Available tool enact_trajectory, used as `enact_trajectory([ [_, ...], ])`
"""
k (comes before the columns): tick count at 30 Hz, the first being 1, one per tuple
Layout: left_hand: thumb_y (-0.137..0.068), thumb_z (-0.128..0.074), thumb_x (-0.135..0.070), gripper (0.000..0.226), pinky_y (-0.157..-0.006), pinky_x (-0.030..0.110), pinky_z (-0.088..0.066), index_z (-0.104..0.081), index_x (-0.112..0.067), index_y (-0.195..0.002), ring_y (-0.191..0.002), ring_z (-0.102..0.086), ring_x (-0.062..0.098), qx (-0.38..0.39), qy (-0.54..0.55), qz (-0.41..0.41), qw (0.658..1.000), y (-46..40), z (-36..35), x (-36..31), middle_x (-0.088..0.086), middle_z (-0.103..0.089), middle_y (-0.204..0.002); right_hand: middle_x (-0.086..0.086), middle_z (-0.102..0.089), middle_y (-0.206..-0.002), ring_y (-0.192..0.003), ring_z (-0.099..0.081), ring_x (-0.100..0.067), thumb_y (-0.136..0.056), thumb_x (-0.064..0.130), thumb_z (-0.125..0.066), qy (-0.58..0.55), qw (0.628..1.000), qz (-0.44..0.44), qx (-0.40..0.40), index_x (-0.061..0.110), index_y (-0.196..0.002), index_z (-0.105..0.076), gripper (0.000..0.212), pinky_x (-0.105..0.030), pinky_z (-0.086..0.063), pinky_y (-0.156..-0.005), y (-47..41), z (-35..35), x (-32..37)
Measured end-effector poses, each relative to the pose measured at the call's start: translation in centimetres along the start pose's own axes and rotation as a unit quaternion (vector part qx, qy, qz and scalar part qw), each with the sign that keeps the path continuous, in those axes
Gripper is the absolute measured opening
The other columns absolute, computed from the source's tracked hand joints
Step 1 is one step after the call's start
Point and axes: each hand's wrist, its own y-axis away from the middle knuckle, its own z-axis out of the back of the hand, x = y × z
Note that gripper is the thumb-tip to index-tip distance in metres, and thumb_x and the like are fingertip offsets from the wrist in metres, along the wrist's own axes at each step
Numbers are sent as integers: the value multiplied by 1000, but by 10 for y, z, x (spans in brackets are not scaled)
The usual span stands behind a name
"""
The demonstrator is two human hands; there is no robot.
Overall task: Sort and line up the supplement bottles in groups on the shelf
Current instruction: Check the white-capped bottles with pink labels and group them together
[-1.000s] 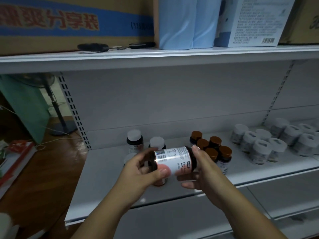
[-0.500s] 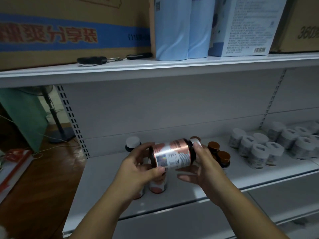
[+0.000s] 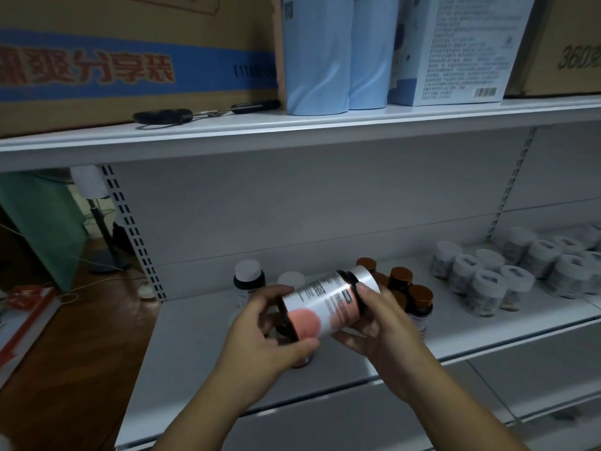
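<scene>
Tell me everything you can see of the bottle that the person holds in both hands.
The held bottle is dark, with a white cap and a glossy white label bearing small print and a pink round patch. It lies tilted on its side in the air above the shelf, cap end up and to the right. The left hand grips its base end; the right hand grips near the cap.

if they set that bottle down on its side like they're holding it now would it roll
Probably yes: the held bottle is a round cylinder, now tilted nearly on its side between the left hand and right hand. Its glossy label looks smooth, so perhaps slippery. Stood upright on the shelf, like the brown-capped bottles, it should stay put.
</scene>
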Motion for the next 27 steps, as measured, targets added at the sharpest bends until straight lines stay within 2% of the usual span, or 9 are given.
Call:
enact_trajectory([
  [2, -57, -85, 2, 68, -67, 23, -56, -57, -40, -102, -90, -70, 18, -8, -44, -24, 999, 5, -2, 6, 0, -64, -109, -9, -73, -97, -91, -71, -22, -74, 38, -60, 3, 1000, -4, 6, 11, -114, -56, 49, -38, -57, -73, 2, -1, -3],
  [6, -55, -84, -24, 69, -82, 25, -54, -52, -50, -109, -105, -62, 9, -4, -138, -63, 988, 9, -2, 12, -17, -58, -114, -10, -71, -88, -78, -69, -18, -73, 25, -72, 5, 1000, 16, 10, 4, -117, -56, 51, -33, -56, -64, 2, 0, -5],
  [11, -56, -77, -40, 68, -86, 13, -44, -41, -65, -109, -106, -49, -12, -17, -302, -130, 944, 1, -1, 4, -40, -48, -109, -2, -69, -100, -90, -68, -14, -57, 24, -78, 79, 992, 94, 15, 24, -108, -60, 55, -26, -54, -71, 3, -5, -6],
  [15, -58, -74, -32, 66, -87, 20, -49, -43, -57, -111, -106, -56, -5, -22, -288, -121, 950, -5, -4, 3, -27, -60, -113, 16, -57, -107, -106, -57, -6, -50, 36, -84, 307, 924, 228, 5, 44, -99, -56, 57, -20, -47, -88, 13, -18, -4],
  [18, -60, -74, -17, 66, -82, 12, -48, -49, -53, -109, -106, -58, -7, -8, -237, -106, 966, -7, -5, 4, -31, -61, -111, 20, -50, -109, -108, -52, -5, -49, 47, -81, 385, 882, 272, 5, 47, -100, -52, 60, -14, -43, -88, 15, -22, -1],
  [20, -62, -75, -3, 68, -75, 7, -47, -54, -50, -106, -103, -60, -7, 9, -185, -81, 979, -9, -3, 4, -33, -62, -108, 19, -54, -108, -106, -54, -5, -53, 45, -80, 373, 896, 238, 37, 45, -101, -51, 56, -18, -45, -88, 13, -20, 6],
  [22, -59, -80, -2, 72, -76, 8, -47, -55, -43, -112, -103, -62, -6, 28, -139, -50, 989, -11, -1, 4, -29, -66, -108, 15, -64, -103, -102, -61, -6, -58, 33, -79, 299, 936, 164, 86, 37, -105, -56, 53, -22, -50, -86, 3, -15, 17],
  [24, -50, -84, -14, 79, -75, 17, -52, -54, -31, -121, -101, -66, 6, 45, -58, 4, 997, -16, 2, 0, -11, -71, -109, 6, -71, -103, -101, -65, -12, -62, 27, -76, 188, 972, 82, 112, 26, -110, -61, 50, -28, -52, -87, -15, -7, 28],
  [27, -58, -81, -19, 63, -76, 37, -53, -58, -8, -115, -90, -69, 27, 55, 73, 94, 991, -21, -2, -13, 11, -74, -98, -10, -71, -107, -104, -66, -28, -67, 47, -74, 165, 981, -34, 92, 18, -113, -65, 55, -40, -52, -88, -42, -5, 39],
])
